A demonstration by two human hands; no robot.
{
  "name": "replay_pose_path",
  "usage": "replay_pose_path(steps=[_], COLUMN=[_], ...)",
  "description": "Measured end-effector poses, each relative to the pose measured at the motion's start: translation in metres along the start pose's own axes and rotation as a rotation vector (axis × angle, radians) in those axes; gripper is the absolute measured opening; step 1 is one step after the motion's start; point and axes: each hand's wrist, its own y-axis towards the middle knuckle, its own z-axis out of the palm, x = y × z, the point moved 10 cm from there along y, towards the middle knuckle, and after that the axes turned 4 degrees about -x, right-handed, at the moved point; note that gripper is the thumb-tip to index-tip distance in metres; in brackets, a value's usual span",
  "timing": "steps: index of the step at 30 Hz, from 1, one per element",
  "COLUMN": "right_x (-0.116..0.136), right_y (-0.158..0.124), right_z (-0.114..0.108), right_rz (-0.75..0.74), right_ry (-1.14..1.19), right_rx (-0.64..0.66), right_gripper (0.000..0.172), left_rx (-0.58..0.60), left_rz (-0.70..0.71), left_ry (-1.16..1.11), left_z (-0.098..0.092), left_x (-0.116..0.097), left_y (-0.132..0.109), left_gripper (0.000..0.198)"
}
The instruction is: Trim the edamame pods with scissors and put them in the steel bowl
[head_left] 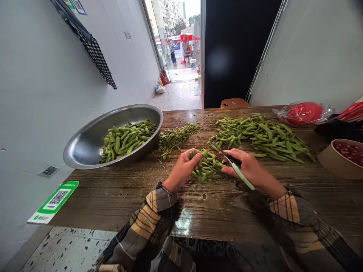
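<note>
My left hand [183, 169] is curled round the left side of a small heap of green bean pods [206, 168] on the wooden table [119, 192]. My right hand [249, 168] presses the heap from the right and grips scissors [236, 168] with pale green handles, blades pointing away from me. A bigger pile of pods [263, 138] lies beyond on the right. A steel bowl [90, 141] at the left holds trimmed pods [127, 138]. Cut pod ends [176, 138] lie beside the bowl.
A brown bowl of red berries [344, 156] stands at the right edge. Behind it lie a clear bag with something red [304, 112] and a dark tray. A green QR sign [53, 200] is stuck on the left wall. A stool top [234, 102] shows past the table.
</note>
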Motion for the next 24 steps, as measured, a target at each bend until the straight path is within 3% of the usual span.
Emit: replay_pose_path(steps=[4, 8, 17, 24], right_x=[0.005, 0.011, 0.017, 0.020], right_y=[-0.002, -0.003, -0.005, -0.004], right_z=[0.012, 0.019, 0.019, 0.018], right_rz=[-0.020, -0.034, -0.058, -0.059], right_ry=[0.026, 0.045, 0.046, 0.056], right_rx=[0.096, 0.135, 0.103, 0.109], right_gripper=[0.051, 0.051, 0.039, 0.032], left_rx=[0.009, 0.020, 0.040, 0.024], left_rz=[0.001, 0.036, 0.080, -0.065], left_ry=[-0.099, 0.006, 0.097, -0.207], left_z=[0.005, 0.011, 0.013, 0.011], left_x=[-0.002, -0.005, -0.010, 0.003], left_y=[-0.003, -0.005, -0.006, -0.006], left_gripper=[0.035, 0.034, 0.027, 0.027])
